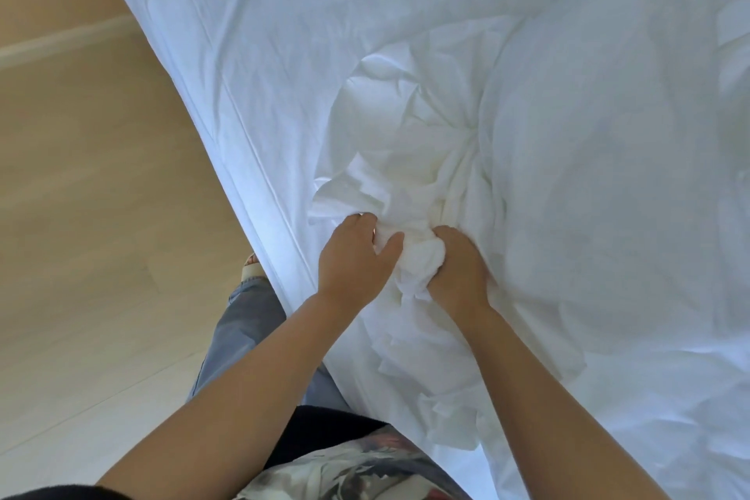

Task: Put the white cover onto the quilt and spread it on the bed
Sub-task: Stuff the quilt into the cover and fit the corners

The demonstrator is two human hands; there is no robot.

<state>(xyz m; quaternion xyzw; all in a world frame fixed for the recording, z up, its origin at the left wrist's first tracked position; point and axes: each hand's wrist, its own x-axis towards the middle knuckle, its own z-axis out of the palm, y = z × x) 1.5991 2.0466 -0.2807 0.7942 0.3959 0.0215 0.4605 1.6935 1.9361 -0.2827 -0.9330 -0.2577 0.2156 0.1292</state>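
We see our 2 hands close together near the bed's edge: the left hand [352, 256] and right hand [458, 264] each clutch a bunched fold of the white cover [410, 191], which lies crumpled on the bed [251, 65] beside the wooden floor [81, 195].

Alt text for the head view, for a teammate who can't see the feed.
The person's left hand and right hand both grip a bunched wad of white fabric near the edge of the bed, where more of it lies rumpled. Whether it is cover or quilt cannot be told; pale floor shows at the left.
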